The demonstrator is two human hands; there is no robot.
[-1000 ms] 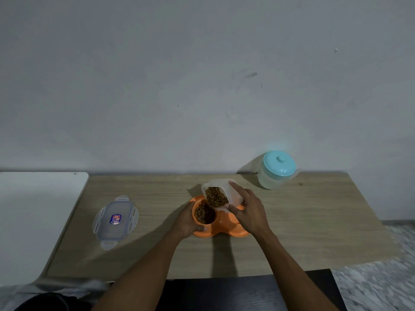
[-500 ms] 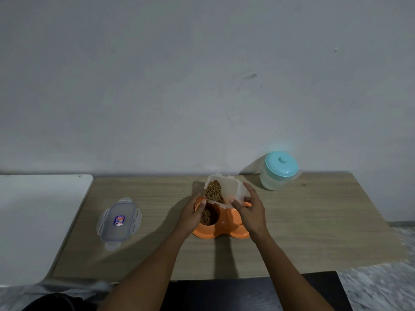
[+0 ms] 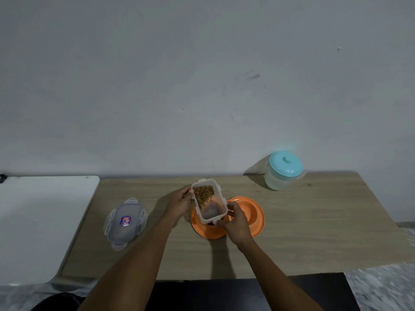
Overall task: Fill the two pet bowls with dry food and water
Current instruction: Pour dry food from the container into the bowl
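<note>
An orange double pet bowl rests on the wooden table. Above its left cup both hands hold a clear plastic food container with brown kibble gathered at its far end. My left hand grips the container's far left corner. My right hand grips its near right corner. The container hides the left cup and what it holds. The right cup looks empty. A clear water jug with a teal lid stands at the table's back right.
The container's clear lid, with a blue sticker, lies flat on the table's left part. A white surface adjoins the table on the left. A grey wall runs behind the table. Dark furniture sits below the near edge.
The container swung from tipped over the left cup to nearly level, kibble sliding to its far end. My left hand left the bowl's rim and took the container's corner.
</note>
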